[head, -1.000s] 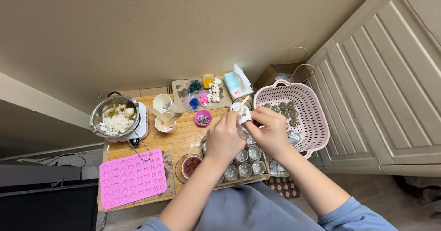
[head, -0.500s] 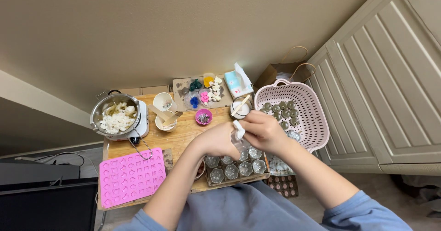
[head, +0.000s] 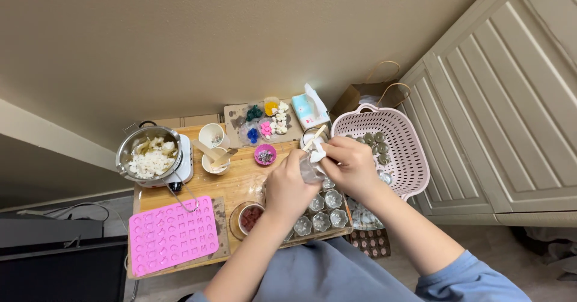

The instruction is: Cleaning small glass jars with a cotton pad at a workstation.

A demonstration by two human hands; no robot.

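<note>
My left hand [head: 290, 185] holds a small clear glass jar [head: 311, 171] above the wooden table [head: 237, 182]. My right hand [head: 350, 165] pinches a white tissue [head: 317, 153] and presses it into the jar's mouth. Right under the hands stand several small fluted glass jars [head: 321, 215] in rows at the table's near right edge. More of these jars lie in the pink plastic basket [head: 404, 135] to the right.
A pink silicone mould [head: 172, 234] lies at the near left. A steel pot of white wax chunks [head: 149, 155] sits on a small hotplate. Cups with wooden sticks [head: 215, 156], a pink dish [head: 265, 155], a tissue pack [head: 309, 107], coloured pieces [head: 264, 122] and a paper bag [head: 366, 90] stand behind.
Both hands have stayed together over the jars, shifting slightly toward me. The right hand has worked the tissue at the held jar.
</note>
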